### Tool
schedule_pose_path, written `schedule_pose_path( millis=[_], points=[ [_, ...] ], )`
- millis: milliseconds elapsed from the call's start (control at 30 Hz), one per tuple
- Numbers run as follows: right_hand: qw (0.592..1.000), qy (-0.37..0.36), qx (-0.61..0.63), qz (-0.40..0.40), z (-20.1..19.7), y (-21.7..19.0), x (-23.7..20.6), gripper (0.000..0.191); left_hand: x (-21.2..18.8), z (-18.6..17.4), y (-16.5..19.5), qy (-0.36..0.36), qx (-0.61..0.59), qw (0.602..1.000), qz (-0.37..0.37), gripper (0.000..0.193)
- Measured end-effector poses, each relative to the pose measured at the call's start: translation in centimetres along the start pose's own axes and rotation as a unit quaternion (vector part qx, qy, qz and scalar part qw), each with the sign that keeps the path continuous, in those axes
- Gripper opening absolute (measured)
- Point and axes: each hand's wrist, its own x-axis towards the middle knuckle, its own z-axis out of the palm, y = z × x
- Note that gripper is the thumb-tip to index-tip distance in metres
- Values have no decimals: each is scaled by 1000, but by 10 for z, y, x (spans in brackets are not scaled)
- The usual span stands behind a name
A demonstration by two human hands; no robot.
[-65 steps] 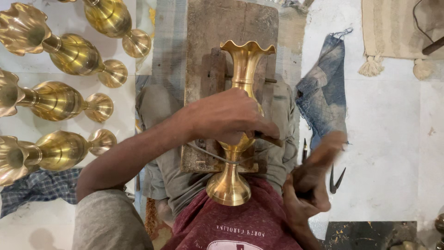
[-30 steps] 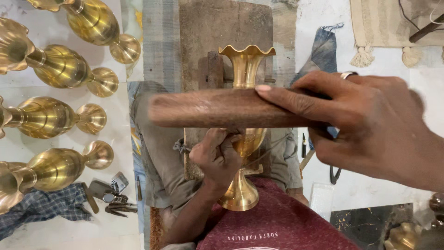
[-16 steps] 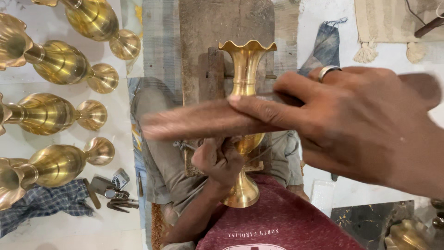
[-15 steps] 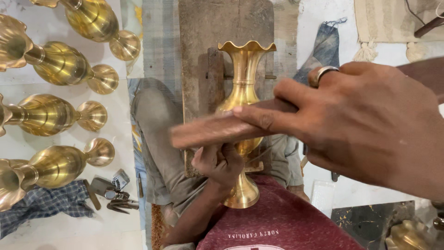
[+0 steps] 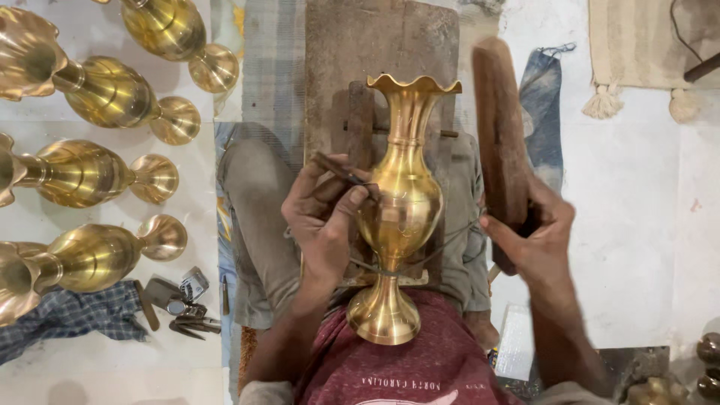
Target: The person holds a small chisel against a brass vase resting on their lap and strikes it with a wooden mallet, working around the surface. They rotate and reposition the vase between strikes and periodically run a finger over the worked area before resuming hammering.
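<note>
Head cam looks straight down on a tall polished brass vase with a scalloped rim, standing upright on its round foot between the person's knees, right over the lap and in front of a worn wooden plank that lies on the floor. A thin cord or wire loops around the narrow waist just above the foot. The left hand is pressed against the left side of the vase belly, fingers pinched shut around a thin dark metal chisel-like tool whose tip sits on the brass surface. The right hand is off to the right of the vase, not touching it, closed tight around the lower end of a thick reddish-brown wooden mallet stick that points up and away. Further out on the left, four more shiny brass vases lie on their sides on the pale floor, feet pointing toward the person. Near the lowest one there's a blue checked cloth and a little pile of dark small metal tools. On the right, a scrap of blue denim fabric and a beige tasselled rug sit on the white floor.
</note>
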Motion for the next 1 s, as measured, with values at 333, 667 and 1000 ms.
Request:
schedule_pose_path(
  millis=[333,667,1000],
  points=[
    [952,190,-70,230,5,119,-140,50,27,33,1,-187,124,975,4,43],
    [866,23,-376,328,-13,122,-153,35,-6,34,-16,-190,154,965,97,29],
    [983,60,159,-68,72,58,-86,20,-37,-25,-16,-298,439,830,174,44]
  ],
)
